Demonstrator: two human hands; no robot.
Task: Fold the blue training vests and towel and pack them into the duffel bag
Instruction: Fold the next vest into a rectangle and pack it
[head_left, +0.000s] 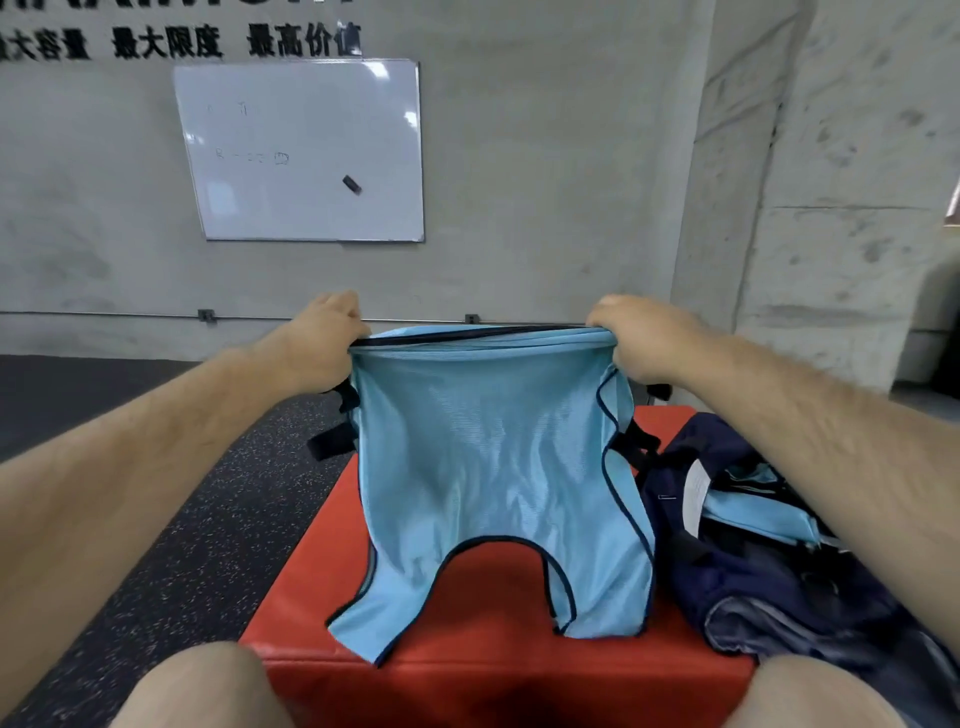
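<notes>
A light blue mesh training vest (493, 467) with dark trim hangs in front of me, upside down, its shoulder straps resting on the red padded box (467, 675). My left hand (327, 338) grips its upper left corner and my right hand (634, 338) grips the upper right corner, stretching the hem taut between them. To the right, the navy duffel bag (753, 571) lies open on the box, with folded light blue fabric (758, 514) showing inside it. No towel can be made out.
Black rubber gym flooring (182, 519) surrounds the box on the left. A concrete wall with a whiteboard (306, 150) stands straight ahead. My bare knees (202, 691) sit at the box's near edge. Black straps (332, 441) stick out behind the vest.
</notes>
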